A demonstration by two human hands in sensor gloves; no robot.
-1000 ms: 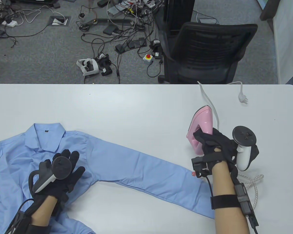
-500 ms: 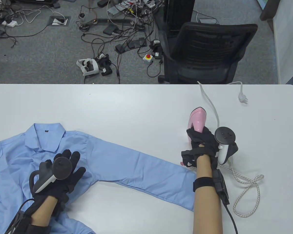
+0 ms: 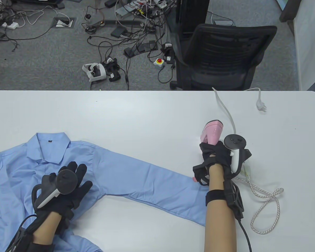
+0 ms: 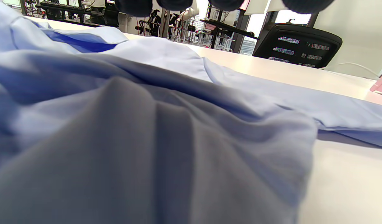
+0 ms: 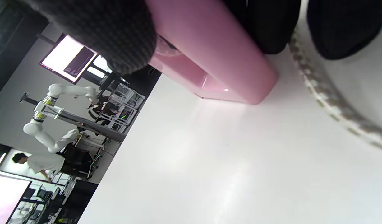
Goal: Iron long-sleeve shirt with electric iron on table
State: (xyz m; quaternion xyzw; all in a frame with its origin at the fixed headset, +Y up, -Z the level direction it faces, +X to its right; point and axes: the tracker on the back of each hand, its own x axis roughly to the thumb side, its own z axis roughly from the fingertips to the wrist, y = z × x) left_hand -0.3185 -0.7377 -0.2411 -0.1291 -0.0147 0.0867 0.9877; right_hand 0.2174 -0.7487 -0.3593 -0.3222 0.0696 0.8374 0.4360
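A light blue long-sleeve shirt [image 3: 42,157] lies spread on the white table [image 3: 147,115] at its near left, one sleeve stretched out rightward. The left hand [image 3: 65,183] rests flat on the shirt's chest, fingers straight and spread. Just past the sleeve's cuff, the right hand [image 3: 216,155] grips the handle of a pink electric iron [image 3: 212,131], fingers wrapped round it; its braided cord [image 3: 265,199] loops on the table at right.

shirt [image 3: 55,168] lies near left on the table [image 3: 147,115], its sleeve [image 3: 157,183] reaching right toward the iron [image 3: 212,131]; chair [image 3: 223,57] behind.
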